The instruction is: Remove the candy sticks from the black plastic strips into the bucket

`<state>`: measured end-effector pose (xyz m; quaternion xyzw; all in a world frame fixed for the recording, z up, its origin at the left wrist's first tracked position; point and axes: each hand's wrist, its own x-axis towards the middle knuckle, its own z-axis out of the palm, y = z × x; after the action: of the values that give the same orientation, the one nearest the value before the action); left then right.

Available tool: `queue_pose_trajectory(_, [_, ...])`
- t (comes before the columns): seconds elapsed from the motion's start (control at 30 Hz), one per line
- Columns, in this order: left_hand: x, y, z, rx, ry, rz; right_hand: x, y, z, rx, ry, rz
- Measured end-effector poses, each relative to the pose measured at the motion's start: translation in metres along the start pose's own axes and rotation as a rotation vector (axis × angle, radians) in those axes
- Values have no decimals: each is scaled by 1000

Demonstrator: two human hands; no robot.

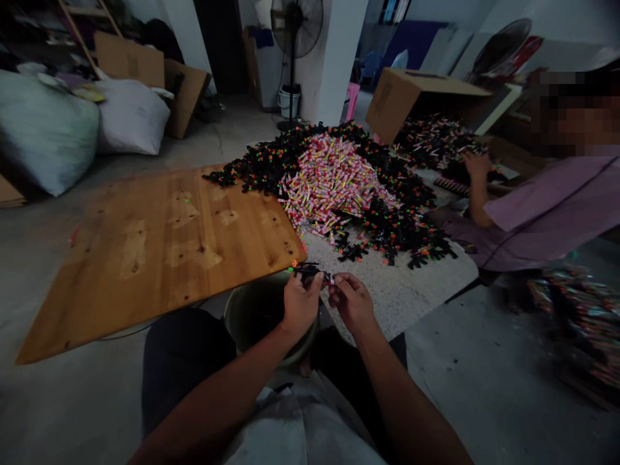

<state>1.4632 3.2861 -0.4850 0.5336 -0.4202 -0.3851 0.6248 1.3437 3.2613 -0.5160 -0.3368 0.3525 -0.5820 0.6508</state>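
Gripping a black toy gun (pixel 305 268) in the curled left hand (pixel 301 302), over the far side of the bucket (pixel 242 311)! Now pinching a small pale piece (pixel 332 281) at the gun's end with the right hand (pixel 353 302). Facing, beyond the bucket, a desk (pixel 392 303) heaped with pink-and-white tubes (pixel 334 181).

The left hand (pixel 301 302) and the right hand (pixel 353 300) are bare, and both forearms (pixel 232 387) are uncovered as far as they show, tapering toward the wrists. A pale greyish-white garment (pixel 274 429) covers the front of the body, its loose cloth creased and marked by a soft lengthwise line, either a fold or a seam. The trousers (pixel 186 361) are dark, nearly black with a faint bluish cast; near the table's (pixel 392 310) closest corner, their detail is lost in shadow.
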Motion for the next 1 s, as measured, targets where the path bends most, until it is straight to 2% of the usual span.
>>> queue_pose_trajectory(0.17, [1, -3, 1, 24, 18, 29, 2, 12, 11, 22, 147, -86])
queue_pose_trajectory(0.23, [2, -6, -6, 81, 53, 44, 1, 17, 10, -12, 101, -73])
queue_pose_trajectory(0.33, [8, -12, -33, 215, 39, 45, 10, 18, -4, -301, -112, -49])
queue_pose_trajectory(0.4, [14, -18, -60, 324, -109, 24, 28, 11, -23, -632, -135, -113])
queue_pose_trajectory(0.43, [17, -21, -73, 398, -200, -6, 41, 5, -33, -811, -61, -173])
queue_pose_trajectory(0.5, [22, -28, -96, 650, -385, -63, 70, -8, -53, -1078, 190, -237])
queue_pose_trajectory(0.53, [24, -31, -103, 767, -472, -86, 84, -15, -61, -1200, 293, -224])
queue_pose_trajectory(0.6, [25, -35, -109, 926, -575, -92, 110, -27, -69, -1384, 403, -181])
queue_pose_trajectory(0.7, [28, -33, -94, 945, -602, -5, 130, -34, -63, -1580, 366, -105])
queue_pose_trajectory(0.87, [47, -24, -35, 912, -598, 224, 124, -26, -41, -1758, 122, -16])
queue_pose_trajectory(1.0, [67, -30, 6, 1130, -544, 280, 115, -24, -35, -1801, -3, -61])
